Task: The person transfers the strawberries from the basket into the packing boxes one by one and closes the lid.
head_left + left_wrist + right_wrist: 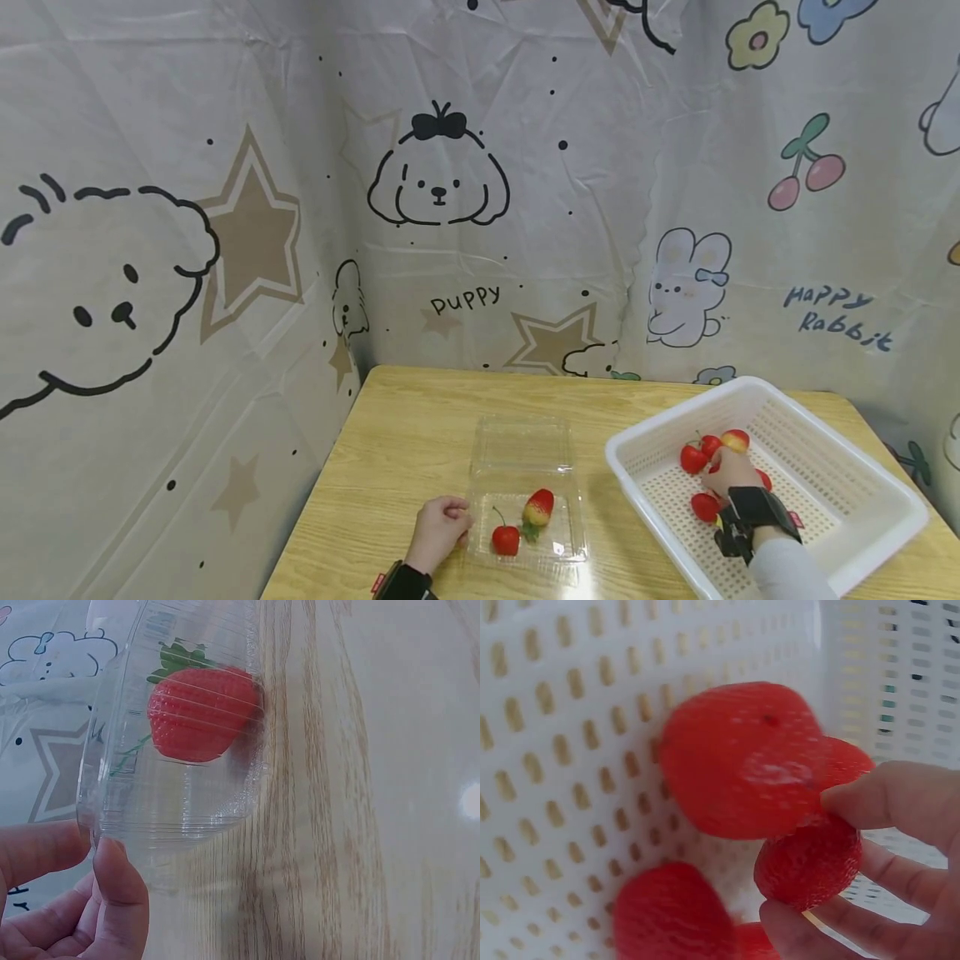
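Note:
On the table an opened clear plastic clamshell box (pixel 480 533) holds a red cherry (pixel 506 540) with a stem and a red-and-yellow strawberry (pixel 538 507). My left hand (pixel 441 529) pinches the box's left rim between thumb and forefinger; the left wrist view shows this rim close up. Inside the white basket (pixel 652 517), my right hand (pixel 729 472) holds a small red bumpy-skinned fruit (pixel 810 862) between thumb and fingers. Its exact kind is unclear. Larger red fruits (pixel 742 757) lie around that hand, some partly hidden.
Several other fruits, including a cherry (pixel 693 458) and a yellow-red fruit (pixel 736 440), lie in the basket. The basket stands on the right of the wooden table (pixel 405 433). A printed curtain (pixel 465 267) hangs behind and to the left.

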`<action>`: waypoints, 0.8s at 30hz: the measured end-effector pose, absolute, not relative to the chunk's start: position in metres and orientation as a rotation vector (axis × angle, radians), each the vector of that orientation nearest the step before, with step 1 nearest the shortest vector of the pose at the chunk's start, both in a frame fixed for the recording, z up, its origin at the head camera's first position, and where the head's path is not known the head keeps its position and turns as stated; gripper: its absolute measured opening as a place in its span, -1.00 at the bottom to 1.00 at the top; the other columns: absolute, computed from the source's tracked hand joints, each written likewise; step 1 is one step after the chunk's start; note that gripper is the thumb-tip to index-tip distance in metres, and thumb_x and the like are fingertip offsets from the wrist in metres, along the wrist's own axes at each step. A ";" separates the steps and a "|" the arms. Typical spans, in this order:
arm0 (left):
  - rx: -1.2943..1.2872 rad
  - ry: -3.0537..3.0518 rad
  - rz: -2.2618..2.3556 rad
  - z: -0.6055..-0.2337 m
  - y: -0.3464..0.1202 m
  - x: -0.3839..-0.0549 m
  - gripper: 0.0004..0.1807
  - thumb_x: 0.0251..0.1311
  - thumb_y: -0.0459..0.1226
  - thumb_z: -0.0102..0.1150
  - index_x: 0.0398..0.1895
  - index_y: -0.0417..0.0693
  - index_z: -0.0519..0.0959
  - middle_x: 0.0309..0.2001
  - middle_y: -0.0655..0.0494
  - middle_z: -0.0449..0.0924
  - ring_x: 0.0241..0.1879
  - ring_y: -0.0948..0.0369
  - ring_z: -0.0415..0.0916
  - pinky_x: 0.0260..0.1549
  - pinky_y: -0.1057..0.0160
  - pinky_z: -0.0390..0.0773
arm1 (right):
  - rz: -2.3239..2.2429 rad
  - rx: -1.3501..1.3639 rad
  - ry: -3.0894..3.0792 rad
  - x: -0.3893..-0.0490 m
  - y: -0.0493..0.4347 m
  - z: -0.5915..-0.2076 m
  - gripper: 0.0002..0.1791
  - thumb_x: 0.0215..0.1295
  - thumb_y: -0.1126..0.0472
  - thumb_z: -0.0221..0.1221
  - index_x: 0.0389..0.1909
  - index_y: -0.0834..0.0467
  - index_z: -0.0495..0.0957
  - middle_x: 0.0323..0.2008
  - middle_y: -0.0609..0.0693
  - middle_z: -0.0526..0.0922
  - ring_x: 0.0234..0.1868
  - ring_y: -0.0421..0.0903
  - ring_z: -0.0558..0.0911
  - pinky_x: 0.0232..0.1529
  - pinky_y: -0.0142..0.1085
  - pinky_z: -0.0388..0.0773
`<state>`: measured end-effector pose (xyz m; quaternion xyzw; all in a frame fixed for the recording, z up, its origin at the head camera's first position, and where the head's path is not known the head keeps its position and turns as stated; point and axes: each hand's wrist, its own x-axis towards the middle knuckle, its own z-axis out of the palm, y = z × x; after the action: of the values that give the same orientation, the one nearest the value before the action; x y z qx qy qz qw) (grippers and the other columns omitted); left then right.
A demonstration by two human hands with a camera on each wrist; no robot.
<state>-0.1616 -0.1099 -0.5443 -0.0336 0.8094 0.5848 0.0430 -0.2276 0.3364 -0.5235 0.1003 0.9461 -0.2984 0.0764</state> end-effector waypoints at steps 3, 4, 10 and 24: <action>-0.103 2.478 1.790 -0.545 -0.110 -0.162 -0.76 -0.08 -0.52 0.15 -0.29 -0.52 0.50 -0.57 0.11 0.37 -0.70 0.33 0.38 -0.71 0.40 0.46 | -0.894 0.307 2.848 -0.228 0.334 -0.516 -0.71 -0.02 0.38 0.19 -0.32 0.42 0.31 -0.57 0.12 0.40 -0.57 -0.02 0.42 -0.59 -0.28 0.37; -0.103 2.480 1.789 -0.545 -0.110 -0.162 -0.76 -0.08 -0.52 0.15 -0.29 -0.52 0.50 -0.57 0.11 0.37 -0.70 0.34 0.38 -0.71 0.41 0.45 | -0.890 0.301 2.867 -0.228 0.333 -0.511 -0.68 -0.02 0.37 0.19 -0.30 0.43 0.30 -0.55 0.14 0.41 -0.53 0.01 0.42 -0.56 -0.25 0.38; -0.106 2.476 1.794 -0.545 -0.110 -0.162 -0.76 -0.08 -0.52 0.14 -0.29 -0.52 0.50 -0.57 0.11 0.37 -0.70 0.33 0.38 -0.70 0.39 0.47 | -0.858 0.224 3.012 -0.228 0.322 -0.482 -0.59 -0.04 0.36 0.19 -0.19 0.49 0.31 -0.41 0.28 0.44 -0.39 0.12 0.43 -0.39 -0.10 0.42; -0.105 2.466 1.803 -0.545 -0.110 -0.162 -0.77 -0.06 -0.52 0.14 -0.28 -0.52 0.49 -0.57 0.11 0.38 -0.69 0.30 0.40 -0.69 0.32 0.51 | -0.987 -0.219 3.237 -0.227 0.268 -0.418 -0.54 0.04 0.36 0.16 0.00 0.37 0.32 -0.06 0.38 0.33 -0.16 0.23 0.42 -0.19 0.07 0.54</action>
<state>-0.1625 -0.1096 -0.5453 -0.0342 0.8061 0.5893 0.0423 -0.2266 0.2676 -0.4180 -0.0641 0.9471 -0.2889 -0.1244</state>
